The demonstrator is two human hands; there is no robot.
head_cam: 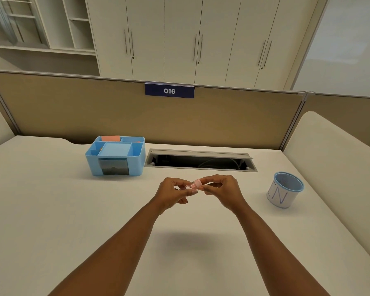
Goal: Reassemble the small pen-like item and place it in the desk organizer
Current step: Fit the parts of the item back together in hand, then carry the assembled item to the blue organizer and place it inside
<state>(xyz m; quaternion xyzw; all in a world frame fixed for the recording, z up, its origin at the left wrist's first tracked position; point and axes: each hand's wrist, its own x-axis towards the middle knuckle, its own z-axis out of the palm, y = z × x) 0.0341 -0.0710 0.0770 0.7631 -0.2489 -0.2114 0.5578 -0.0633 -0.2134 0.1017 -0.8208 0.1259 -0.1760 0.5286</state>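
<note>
A small pink pen-like item (195, 184) hangs above the middle of the white desk, held between both hands. My left hand (173, 194) pinches its clear lower end. My right hand (220, 190) grips the pink upper end with fingertips. Fingers hide most of the item, so I cannot tell whether its parts are joined. The light blue desk organizer (137, 165) stands at the back left of the desk, with several compartments, a pink pad in the rear one and a grey drawer in front.
A blue mesh cup (285, 190) wrapped in white paper stands to the right. An open cable tray (200, 161) is sunk into the desk behind my hands. A tan partition (94, 112) with a "016" sign closes the back; white cushioned panels flank both sides.
</note>
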